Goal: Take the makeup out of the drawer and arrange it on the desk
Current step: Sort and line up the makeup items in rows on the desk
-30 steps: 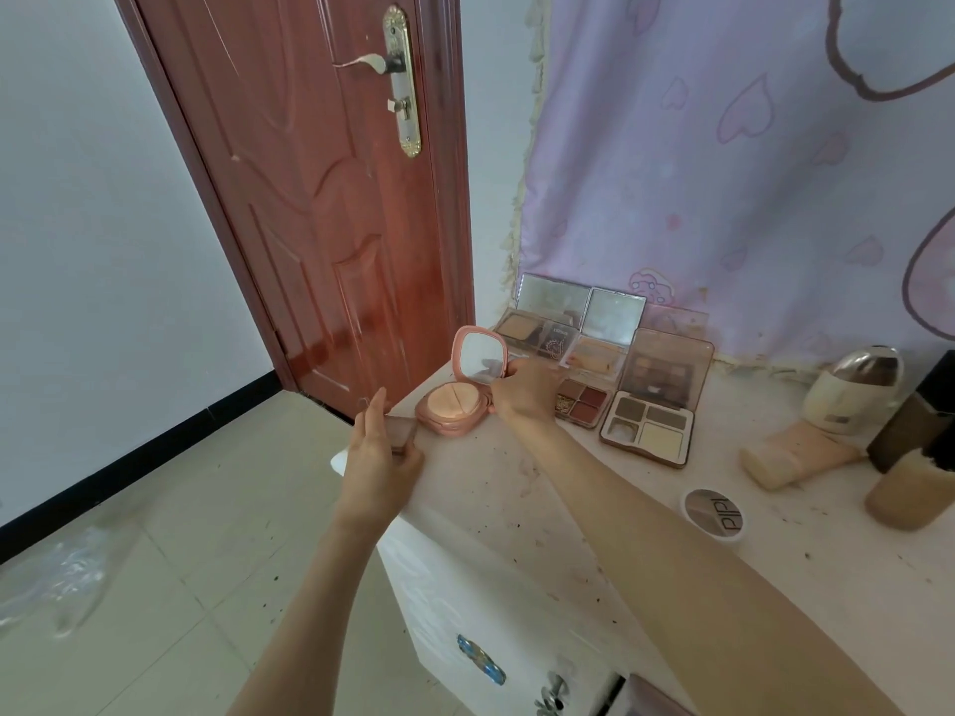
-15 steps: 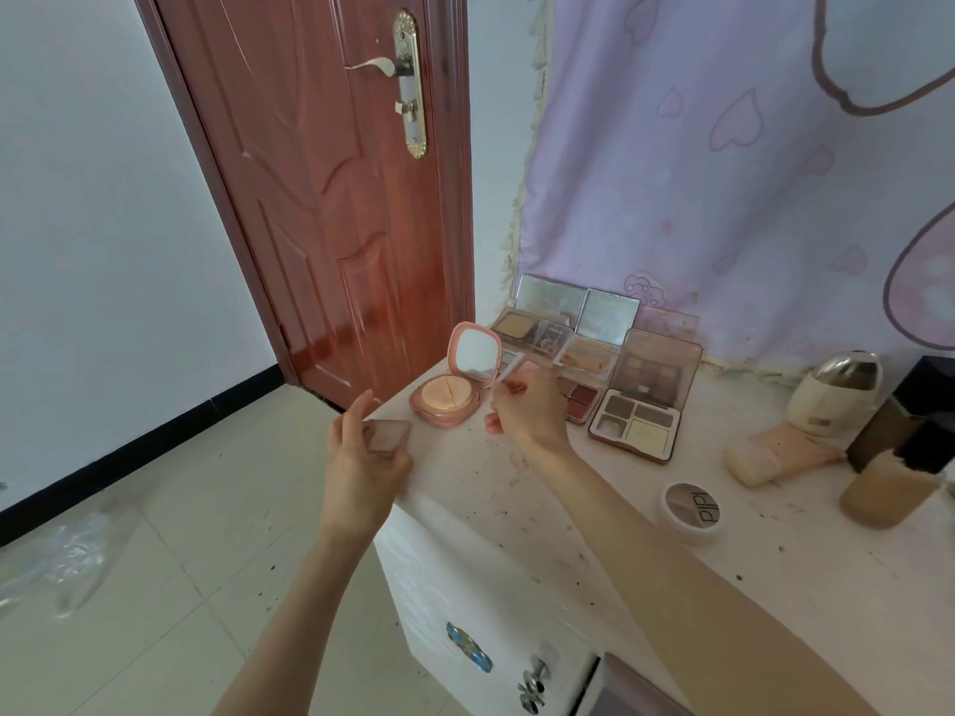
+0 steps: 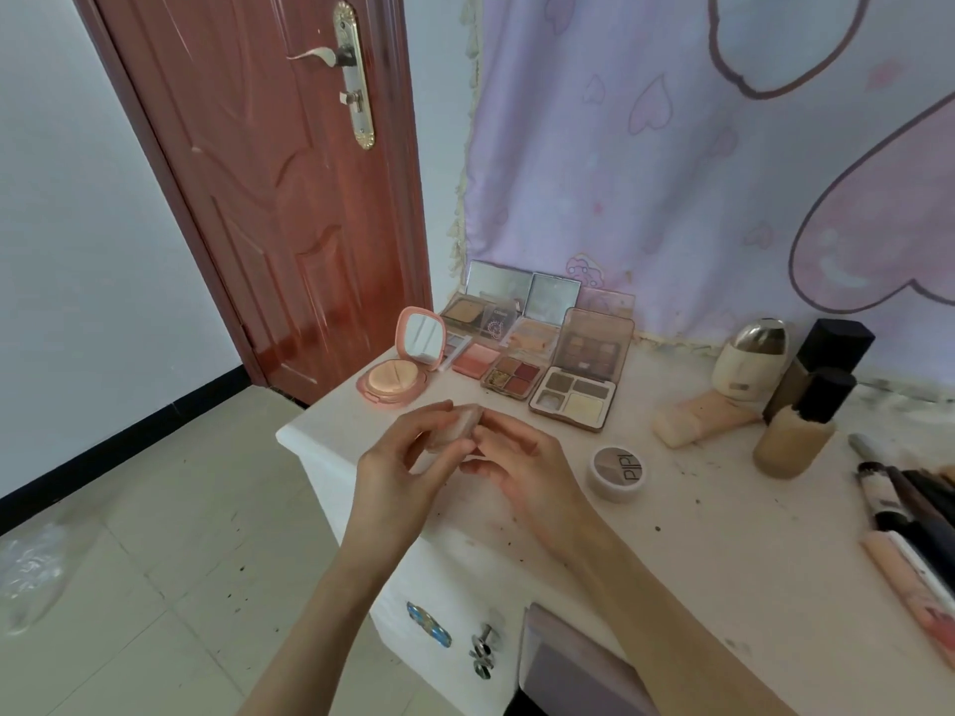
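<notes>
- Small room showing: red-brown door [image 3: 268, 198] at left, lilac heart-print cloth [image 3: 672, 173] hanging behind a white, speckled surface [image 3: 697, 550].
- Both hands hovering above the near-left corner of the surface, meeting on a small pinkish compact [image 3: 455, 428].
- Left hand [image 3: 398, 472] is curling its fingers [image 3: 439, 410] round the compact's left side; right hand [image 3: 527, 472] is pinching its right edge with fingertips. Neither is spread open.
- Compact is sitting in the air between the hands, not touching the surface, in front of the round pink powder case [image 3: 395, 382] with its mirror lid up.
- Open palettes [image 3: 573, 397] are lying in a row at the back; a white jar [image 3: 617, 470] marked PIPI just right of the right hand; foundation bottles [image 3: 798, 431] and brushes [image 3: 909, 509] further right.
- Handling judgement: compact probably light, rigid plastic, smooth so a bit slippery; hinge and pressed powder likely fragile if dropped. Best held by the side edges, thumb opposing the fingers, lid seam left free.
- Hard to tell: compact mostly covered by fingers and motion-blurred, so lid open or closed unclear.
- Drawer [image 3: 573, 664] is cut off at the bottom edge; contents not visible. Brushes cropped at right.
</notes>
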